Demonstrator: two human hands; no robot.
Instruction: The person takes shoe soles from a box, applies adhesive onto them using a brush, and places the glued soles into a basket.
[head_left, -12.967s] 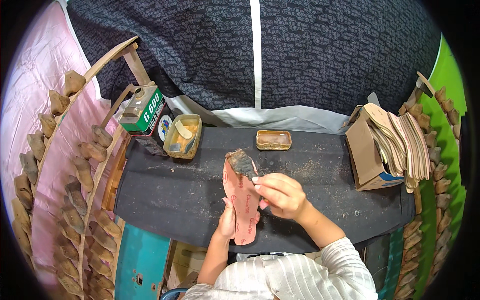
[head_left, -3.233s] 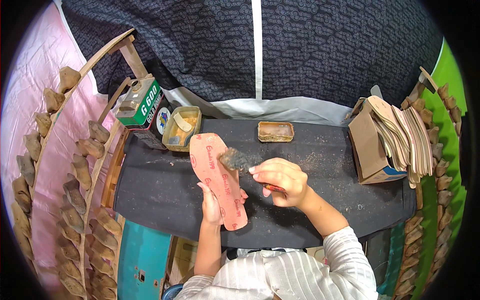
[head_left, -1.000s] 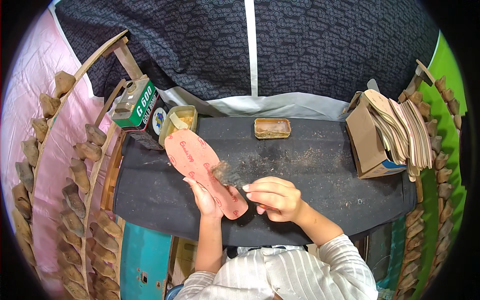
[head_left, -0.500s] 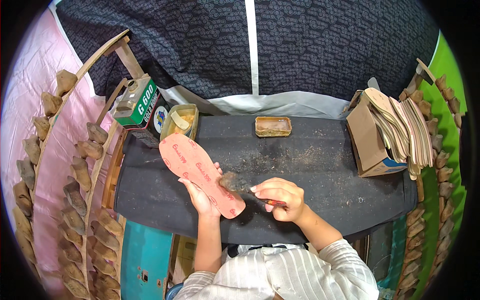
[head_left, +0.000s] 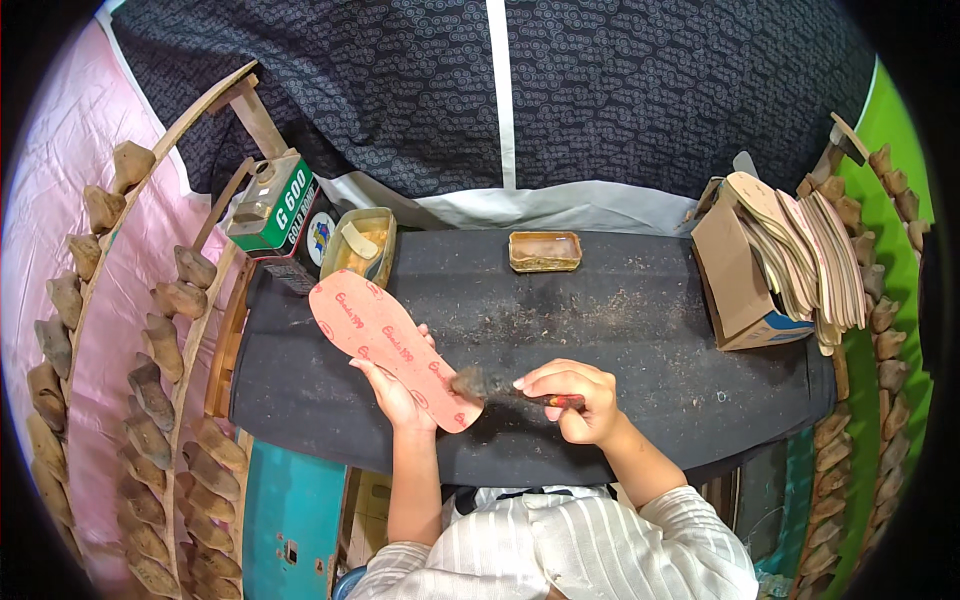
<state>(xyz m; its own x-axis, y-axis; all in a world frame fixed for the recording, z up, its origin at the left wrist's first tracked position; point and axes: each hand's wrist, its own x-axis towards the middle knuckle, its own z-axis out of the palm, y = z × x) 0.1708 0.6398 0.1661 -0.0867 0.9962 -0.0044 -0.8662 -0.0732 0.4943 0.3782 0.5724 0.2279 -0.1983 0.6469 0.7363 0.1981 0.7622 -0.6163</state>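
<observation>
My left hand (head_left: 403,402) is closed around the edges of a pink shoe insole (head_left: 385,325), with the thumb at its near edge and fingertips showing past the far one. The insole slants from upper left to lower right, its printed face up, above the dark table. In my right hand (head_left: 588,402) is a brush (head_left: 488,384), gripped by its red and yellow handle between thumb and fingers. The brush's dark, worn bristles meet the insole near its narrower lower end. Both hands are over the near part of the table.
A black cloth covers the table (head_left: 630,320), specked with debris. Along its back stand a metal can (head_left: 275,215), a plastic tub (head_left: 385,238) and a small brownish tray (head_left: 545,252). At right, a cardboard box (head_left: 735,270) holds stacked insoles (head_left: 800,240). Racks of shoe lasts (head_left: 152,390) flank both sides.
The insole and my left hand have shifted slightly left. My right hand has moved a little right, and the brush now lies flatter, its bristles lower on the insole.
</observation>
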